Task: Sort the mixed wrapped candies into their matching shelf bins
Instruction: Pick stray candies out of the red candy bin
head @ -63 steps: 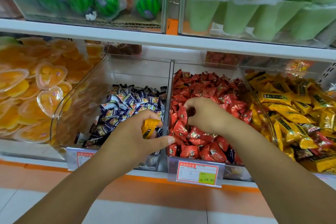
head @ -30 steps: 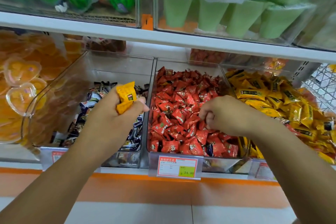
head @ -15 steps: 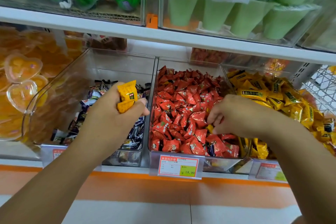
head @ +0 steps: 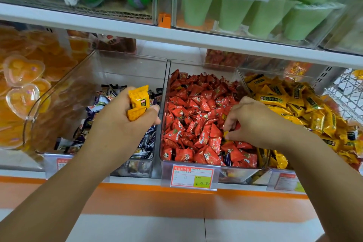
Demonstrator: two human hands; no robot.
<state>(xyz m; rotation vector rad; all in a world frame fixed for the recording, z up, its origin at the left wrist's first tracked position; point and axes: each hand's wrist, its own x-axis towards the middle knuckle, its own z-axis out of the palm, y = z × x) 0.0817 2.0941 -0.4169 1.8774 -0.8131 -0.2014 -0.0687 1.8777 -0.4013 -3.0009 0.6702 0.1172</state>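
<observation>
My left hand (head: 119,124) grips two yellow wrapped candies (head: 138,100) above the clear bin of dark blue and white candies (head: 145,144). My right hand (head: 253,122) reaches into the middle bin of red wrapped candies (head: 196,116), its fingers curled down among the wrappers at the bin's right side. A small bit of yellow wrapper (head: 225,134) shows between its thumb and fingers. The bin of yellow candies (head: 294,102) stands just right of my right hand, with a few red and dark pieces mixed in.
Heart-shaped orange jelly cups (head: 21,84) fill the far left bin. The upper shelf (head: 176,34) carries green watermelon-shaped candies and pale green cups. A red and yellow price tag (head: 193,177) hangs on the red bin's front. A wire rack (head: 347,92) stands at far right.
My right hand has opened from a fist and dug its fingers into the red candies, now touching a yellow piece. My left hand stays in place with its yellow candies.
</observation>
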